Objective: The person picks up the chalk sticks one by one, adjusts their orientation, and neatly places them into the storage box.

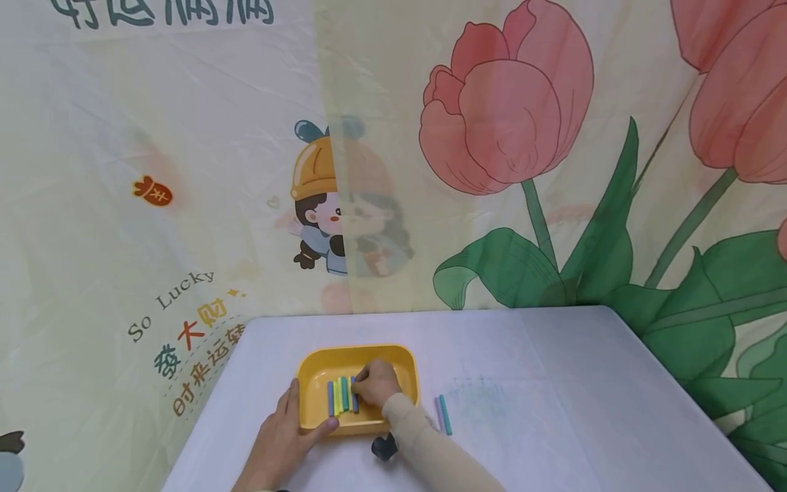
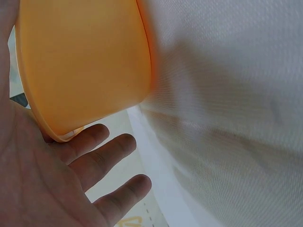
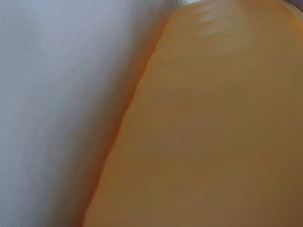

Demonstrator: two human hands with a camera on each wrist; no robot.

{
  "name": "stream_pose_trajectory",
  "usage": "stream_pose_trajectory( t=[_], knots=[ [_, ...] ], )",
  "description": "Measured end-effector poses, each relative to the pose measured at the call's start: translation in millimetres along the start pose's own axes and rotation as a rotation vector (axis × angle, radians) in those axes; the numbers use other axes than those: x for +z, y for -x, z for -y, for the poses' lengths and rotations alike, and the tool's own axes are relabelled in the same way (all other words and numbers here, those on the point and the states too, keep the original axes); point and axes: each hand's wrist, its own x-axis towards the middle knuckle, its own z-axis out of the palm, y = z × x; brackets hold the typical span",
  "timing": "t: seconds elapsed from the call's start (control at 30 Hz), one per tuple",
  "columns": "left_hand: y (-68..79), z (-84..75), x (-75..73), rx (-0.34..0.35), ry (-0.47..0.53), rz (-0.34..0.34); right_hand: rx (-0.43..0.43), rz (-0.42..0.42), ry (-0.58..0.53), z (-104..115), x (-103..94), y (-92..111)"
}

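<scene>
A yellow tray [image 1: 369, 430] stands on the white table. Several chalk sticks lie side by side in it, among them a purple-blue stick [image 1: 330, 399], a yellow stick [image 1: 337, 397] and a teal stick [image 1: 344, 393]. My right hand [image 1: 378, 381] reaches into the tray with curled fingers, pinching the blue chalk stick [image 1: 355, 402] at the row's right end. Against the tray's left front corner rests my left hand [image 1: 279, 429], thumb at the front rim. The left wrist view shows its fairly straight fingers beside the tray's wall [image 2: 90, 61]. Only tray wall [image 3: 203, 118] and cloth fill the right wrist view.
Right of the tray, a purple chalk stick [image 1: 438, 413] and another teal stick [image 1: 445, 415] lie on the table. A bluish smudge [image 1: 482, 398] marks the tablecloth there. A small black object [image 1: 384, 447] shows beside the right forearm. Behind the table hangs a printed curtain [image 1: 381, 294].
</scene>
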Motion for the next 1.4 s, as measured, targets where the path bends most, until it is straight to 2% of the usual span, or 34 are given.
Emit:
stream_pose_trajectory(
  t=[0.33,0.7,1.17,1.4],
  knots=[
    [0.2,-1.8,-1.5,-0.014,-0.011,0.016,-0.019,0.002,-0.003,-3,0.5,0],
    [1.6,-1.3,-0.7,-0.010,-0.005,0.011,-0.031,-0.012,0.017,-3,-10.8,4],
    [2.5,-0.7,-1.4,0.003,-0.001,-0.002,-0.096,-0.014,-0.128,-3,-48.3,22],
    [3.0,-2.0,-1.4,-0.006,-0.001,0.006,-0.166,-0.036,-0.130,-5,-73.1,35]
  ],
)
